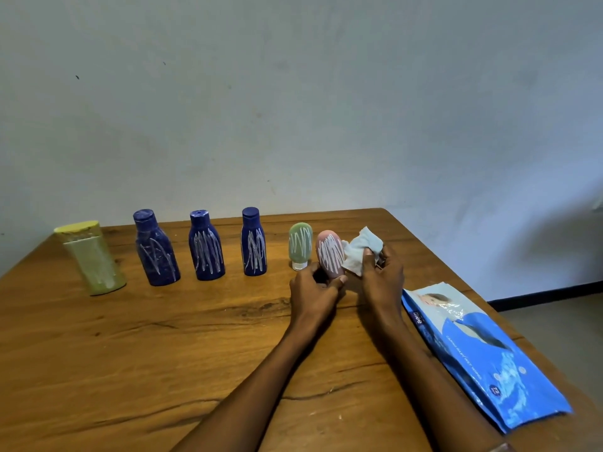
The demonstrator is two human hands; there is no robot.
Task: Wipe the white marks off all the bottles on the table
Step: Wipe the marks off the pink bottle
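Arms: both bare forearms reached forward from the lower edge of the view and converged over the right half of the brown wooden surface (163, 353).
Left hand (313, 288): fingers and thumb curled round the lower end of the small pink oval plastic bottle (330, 254), gripping it — the bottle stood tilted slightly, its scribbled side facing the camera.
Right hand (383, 275): clenched on a crumpled white wet wipe (360, 249), pinched between thumb and fingers, the wipe's edge touching the pink bottle's right side.
Pink bottle marks: white zigzag lines covered its front.
Green bottle: a small pale-green oval plastic bottle (300, 244) stood cap-down just left of the pink one, white lines on it.
Blue bottles: three dark-blue capped plastic bottles (156, 252), (206, 249), (254, 246) stood in a row further left — each scribbled with white.
Yellow bottle: a pale yellow-green flat-topped plastic bottle (93, 259) stood at the far left end of the row.
Wipes pack: a blue plastic pack of wet wipes (483, 353) lay flat near the surface's right edge, beside the right forearm.
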